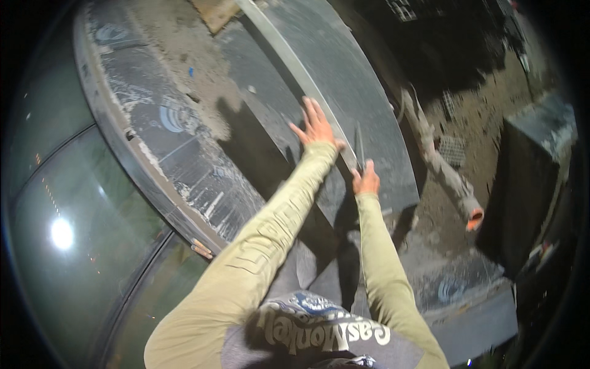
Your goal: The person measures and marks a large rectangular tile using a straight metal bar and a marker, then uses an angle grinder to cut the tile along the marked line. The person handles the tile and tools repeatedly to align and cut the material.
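Note:
A long pale straightedge [284, 54] runs diagonally across a dark grey slab [369, 92], from the upper middle down toward my hands. My left hand [316, 128] lies on the straightedge, fingers spread and pointing away from me, pressing against it without gripping. Just right of the straightedge's near end, my right hand [366, 179] is closed round a thin metal tool [360, 141], its narrow length pointing forward along the slab. I cannot make out what kind of tool it is.
A dusty, curved ledge [110, 67] borders dark glass panels [55, 172] on the left. To the right are a dirty pipe with an orange end [445, 178], plastic grids [452, 149] and a dark block [534, 129]. A wooden board [215, 12] lies at the top.

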The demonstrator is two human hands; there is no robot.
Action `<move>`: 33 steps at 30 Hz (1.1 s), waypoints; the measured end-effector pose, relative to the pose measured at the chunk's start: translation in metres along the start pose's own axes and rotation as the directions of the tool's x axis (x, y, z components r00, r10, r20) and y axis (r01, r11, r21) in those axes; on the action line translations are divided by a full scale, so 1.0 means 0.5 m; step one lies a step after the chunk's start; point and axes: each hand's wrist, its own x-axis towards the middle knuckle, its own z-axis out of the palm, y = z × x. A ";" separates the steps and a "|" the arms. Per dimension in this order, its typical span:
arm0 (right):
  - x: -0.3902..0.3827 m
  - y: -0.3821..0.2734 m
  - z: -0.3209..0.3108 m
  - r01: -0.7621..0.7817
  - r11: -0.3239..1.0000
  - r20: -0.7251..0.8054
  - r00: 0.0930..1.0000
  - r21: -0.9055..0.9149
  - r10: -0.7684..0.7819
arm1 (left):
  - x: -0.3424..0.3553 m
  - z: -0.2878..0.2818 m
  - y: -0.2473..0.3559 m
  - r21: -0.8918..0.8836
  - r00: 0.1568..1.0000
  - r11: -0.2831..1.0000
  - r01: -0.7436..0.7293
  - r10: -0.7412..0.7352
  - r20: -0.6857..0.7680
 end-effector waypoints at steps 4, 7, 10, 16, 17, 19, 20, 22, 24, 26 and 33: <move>0.015 -0.002 0.001 -0.059 0.998 0.067 0.996 0.026 0.057 | 0.047 -0.013 -0.003 -0.004 0.991 0.999 0.047 -0.046 0.130; 0.012 -0.010 -0.012 -0.082 0.996 0.060 0.995 -0.038 0.084 | 0.037 -0.052 0.045 0.070 0.961 0.990 0.118 -0.132 0.243; 0.005 -0.006 -0.011 0.036 0.999 0.022 0.999 0.004 -0.036 | 0.038 -0.057 0.046 0.029 0.958 0.988 0.150 -0.152 0.244; 0.145 -0.251 -0.098 0.461 0.876 -0.013 0.886 0.145 -0.464 | 0.060 -0.019 0.009 0.033 0.974 0.988 0.151 -0.155 0.165; 0.188 -0.316 -0.106 0.480 0.872 0.063 0.871 0.097 -0.486 | 0.064 -0.013 0.010 0.020 0.972 0.987 0.157 -0.158 0.172; 0.273 -0.458 -0.117 0.561 0.827 0.190 0.815 -0.024 -0.547 | 0.058 -0.042 0.021 -0.045 0.956 0.985 0.166 -0.150 0.251; 0.305 -0.538 -0.111 0.626 0.775 0.257 0.765 -0.083 -0.591 | 0.062 -0.037 0.003 -0.099 0.966 0.984 0.146 -0.120 0.227; 0.376 -0.664 -0.096 0.699 0.685 0.324 0.709 -0.205 -0.627 | 0.067 -0.035 0.009 -0.071 0.966 0.989 0.129 -0.109 0.235; 0.440 -0.752 -0.072 0.693 0.671 0.266 0.721 -0.263 -0.640 | 0.075 -0.044 0.019 -0.038 0.963 0.990 0.139 -0.126 0.240; 0.478 -0.816 -0.044 0.671 0.681 0.245 0.741 -0.293 -0.625 | 0.080 -0.036 0.034 0.045 0.953 0.986 0.160 -0.166 0.253; 0.515 -0.888 -0.009 0.691 0.633 0.276 0.722 -0.349 -0.635 | 0.084 -0.013 0.018 -0.132 0.973 0.970 0.203 -0.185 0.136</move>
